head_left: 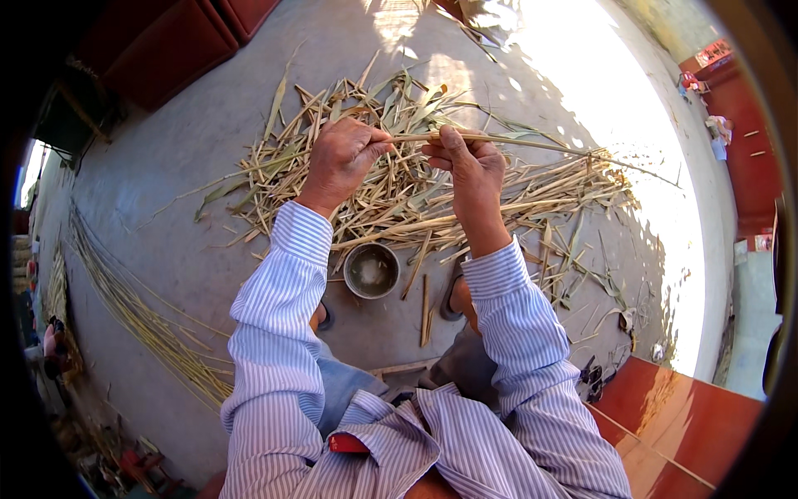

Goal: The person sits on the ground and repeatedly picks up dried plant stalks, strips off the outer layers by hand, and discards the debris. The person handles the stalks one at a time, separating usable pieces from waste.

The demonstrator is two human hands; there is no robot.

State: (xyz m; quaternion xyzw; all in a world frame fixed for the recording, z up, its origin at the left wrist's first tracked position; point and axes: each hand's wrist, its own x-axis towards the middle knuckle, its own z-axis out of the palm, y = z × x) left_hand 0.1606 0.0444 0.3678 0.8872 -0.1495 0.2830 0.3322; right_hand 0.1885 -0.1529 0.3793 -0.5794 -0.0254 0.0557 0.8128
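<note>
My left hand (342,158) and my right hand (470,165) are raised side by side, both closed on one thin pale reed stalk (532,143) that runs out to the right. The fingertips of both hands meet near the stalk's left end. Below the hands lies a heap of cut stalks and dry leaves (399,195) spread over the grey concrete floor (166,191). A small round metal bowl (371,270) stands on the floor between my feet, just under my wrists. Both forearms wear blue-striped shirt sleeves.
A long bundle of trimmed stalks (133,308) lies along the floor at the left. Short cut pieces (425,309) lie beside the bowl. Red-brown tiled steps (690,416) rise at the lower right, and dark red panels (166,46) stand at the upper left. Bright sunlight falls at the upper right.
</note>
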